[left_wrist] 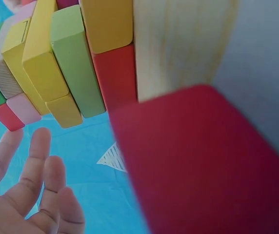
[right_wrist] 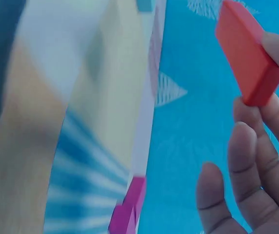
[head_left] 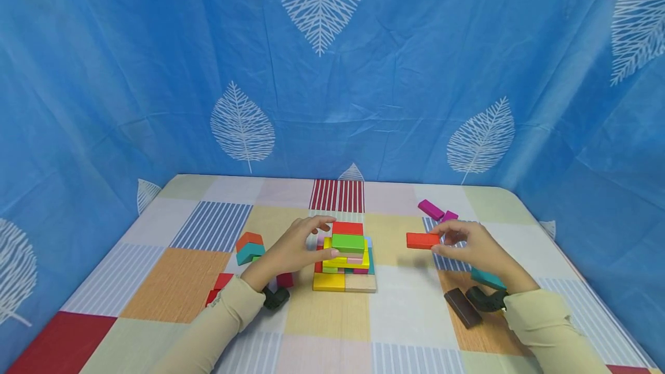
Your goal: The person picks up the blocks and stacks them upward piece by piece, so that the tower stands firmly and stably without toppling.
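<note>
Lt beige slvs point(head_left: 200, 331), bunched cuffs point(head_left: 535, 309), blk wrist cams point(head_left: 485, 300)

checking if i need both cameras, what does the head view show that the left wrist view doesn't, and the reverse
Only the head view: the right hand, the red block it pinches, and the dark brown block. Only the left wrist view: the palm side of the left hand, and wood grain on the end of a plain block in the stack. Both: the left hand, the stack and the blue leaf-print cloth.
</note>
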A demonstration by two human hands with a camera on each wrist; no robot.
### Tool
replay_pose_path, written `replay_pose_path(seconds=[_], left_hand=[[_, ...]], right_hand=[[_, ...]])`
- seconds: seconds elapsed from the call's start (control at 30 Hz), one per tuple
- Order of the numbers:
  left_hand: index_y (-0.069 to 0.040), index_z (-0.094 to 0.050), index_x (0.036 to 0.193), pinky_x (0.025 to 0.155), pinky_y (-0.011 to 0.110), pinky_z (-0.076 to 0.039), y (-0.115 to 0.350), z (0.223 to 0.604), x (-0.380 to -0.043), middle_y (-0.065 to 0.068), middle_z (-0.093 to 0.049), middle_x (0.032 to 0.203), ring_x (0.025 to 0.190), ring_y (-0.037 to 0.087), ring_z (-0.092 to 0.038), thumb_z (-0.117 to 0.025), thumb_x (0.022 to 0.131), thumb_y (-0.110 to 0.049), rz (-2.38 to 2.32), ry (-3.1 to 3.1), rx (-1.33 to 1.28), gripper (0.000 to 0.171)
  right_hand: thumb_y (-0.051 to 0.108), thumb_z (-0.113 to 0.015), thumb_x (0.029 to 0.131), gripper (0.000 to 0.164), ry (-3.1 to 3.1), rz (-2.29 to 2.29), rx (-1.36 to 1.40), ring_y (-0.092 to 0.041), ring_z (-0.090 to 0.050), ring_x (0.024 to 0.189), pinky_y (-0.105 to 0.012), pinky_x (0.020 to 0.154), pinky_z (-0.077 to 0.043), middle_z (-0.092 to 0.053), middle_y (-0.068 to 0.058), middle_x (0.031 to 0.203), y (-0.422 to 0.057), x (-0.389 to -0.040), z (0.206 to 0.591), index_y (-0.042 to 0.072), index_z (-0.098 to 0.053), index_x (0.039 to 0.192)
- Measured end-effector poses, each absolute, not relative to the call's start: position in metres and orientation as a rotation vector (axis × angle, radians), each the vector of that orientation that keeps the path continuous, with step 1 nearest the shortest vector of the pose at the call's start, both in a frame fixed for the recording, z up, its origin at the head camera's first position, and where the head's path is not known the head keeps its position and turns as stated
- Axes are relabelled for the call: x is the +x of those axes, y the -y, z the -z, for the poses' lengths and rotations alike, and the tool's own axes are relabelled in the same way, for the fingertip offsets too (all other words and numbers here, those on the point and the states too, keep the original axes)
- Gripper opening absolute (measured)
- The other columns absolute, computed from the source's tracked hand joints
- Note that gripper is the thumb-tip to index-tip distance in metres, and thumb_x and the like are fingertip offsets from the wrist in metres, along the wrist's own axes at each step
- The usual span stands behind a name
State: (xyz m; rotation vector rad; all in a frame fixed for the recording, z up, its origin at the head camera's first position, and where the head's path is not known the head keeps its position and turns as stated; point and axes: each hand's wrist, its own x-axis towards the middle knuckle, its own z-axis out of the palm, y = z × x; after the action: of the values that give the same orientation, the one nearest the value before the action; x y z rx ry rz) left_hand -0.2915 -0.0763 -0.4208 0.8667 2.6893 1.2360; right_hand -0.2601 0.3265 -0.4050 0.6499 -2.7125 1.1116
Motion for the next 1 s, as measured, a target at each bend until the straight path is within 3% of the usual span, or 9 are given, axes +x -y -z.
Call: replay_pose_path(seconds=[0.37, 0.67, 1.0], left_hand=[[-0.007, -0.053, 0.157, 0.104, 0.061, -0.053, 0.078, 0.422, -0.291, 0.014, -0.065, 0.141, 0.130, 0.034, -0.054, -0.084, 0.097, -0.028, -1.248, -2.679, 0.878, 0.071], [-0.009, -0.055, 0.156, 0.104, 0.059, -0.054, 0.077, 0.420, -0.290, 0.013, -0.066, 0.140, 0.129, 0.033, -0.055, -0.084, 0.096, -0.028, -1.231, -2.694, 0.869, 0.069], [-0.010, -0.055, 0.156, 0.104, 0.059, -0.054, 0.076, 0.421, -0.289, 0.012, -0.066, 0.140, 0.130, 0.033, -0.055, -0.084, 0.096, -0.029, -1.228, -2.692, 0.836, 0.069]], right_hand=[[-0.004, -0.082, 0.089, 0.027, 2.496, -1.352, 0.708, -0.010, -0.062, 0.080, -0.023, 0.075, -0.057, -0.070, 0.004, 0.094, -0.277, -0.270, 0.404, -0.006, -0.075, 0.116], [-0.003, -0.080, 0.092, 0.025, 2.463, -1.467, 0.694, -0.012, -0.062, 0.082, -0.024, 0.079, -0.057, -0.071, -0.006, 0.097, -0.243, -0.280, 0.406, -0.007, -0.076, 0.116], [0.001, -0.081, 0.092, 0.029, 2.482, -1.516, 0.702, -0.013, -0.061, 0.084, -0.025, 0.083, -0.058, -0.072, -0.010, 0.099, -0.219, -0.291, 0.414, -0.007, -0.076, 0.119]])
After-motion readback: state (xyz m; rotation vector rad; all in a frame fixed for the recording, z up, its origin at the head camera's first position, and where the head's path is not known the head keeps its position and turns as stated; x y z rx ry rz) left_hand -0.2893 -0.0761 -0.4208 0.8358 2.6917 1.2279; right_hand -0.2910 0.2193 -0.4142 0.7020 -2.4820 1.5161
